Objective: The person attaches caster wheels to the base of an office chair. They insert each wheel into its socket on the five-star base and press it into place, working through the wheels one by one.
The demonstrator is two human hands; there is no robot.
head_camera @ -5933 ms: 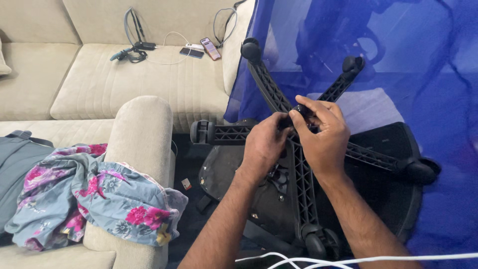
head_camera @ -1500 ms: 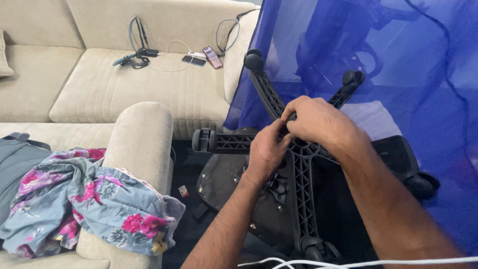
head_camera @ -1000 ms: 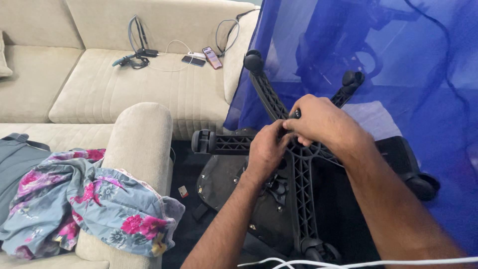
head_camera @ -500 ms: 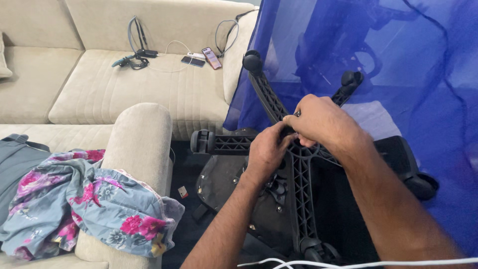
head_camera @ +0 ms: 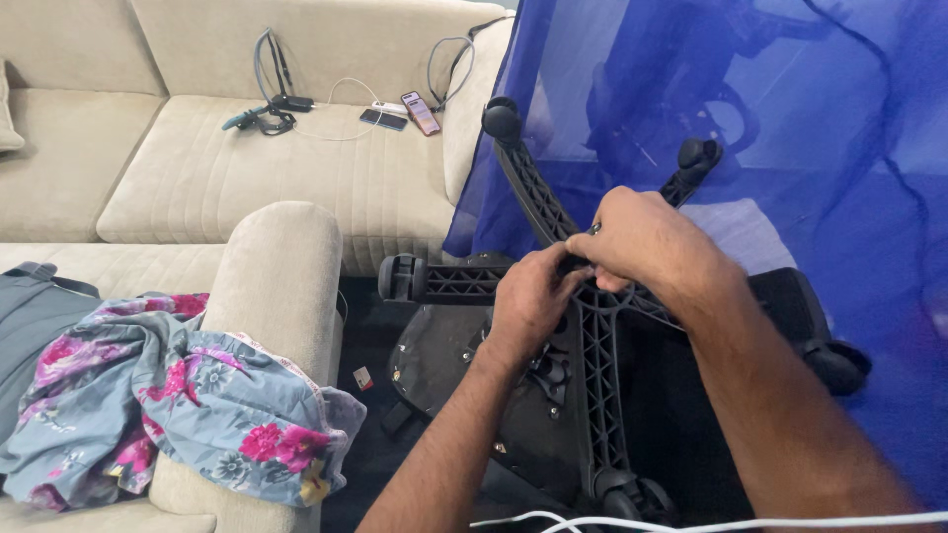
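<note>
Beige corduroy sofa fills the background, a flowered grey cloth draped over its arm. Beside that arm lies an overturned black plastic five-spoked chair base. Left hand and right hand meet, clamped on its hub.

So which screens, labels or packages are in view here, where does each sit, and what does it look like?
Dark phone: flat on the beige sofa seat, a black rectangle, screen dark.
Pink-edged phone: just right of it by the sofa arm, a slim rectangle, angled.
Small tag: on the dark floor between the sofa arm and the upturned chair base, a white slip with a red mark.
No packages or signs show.
</note>
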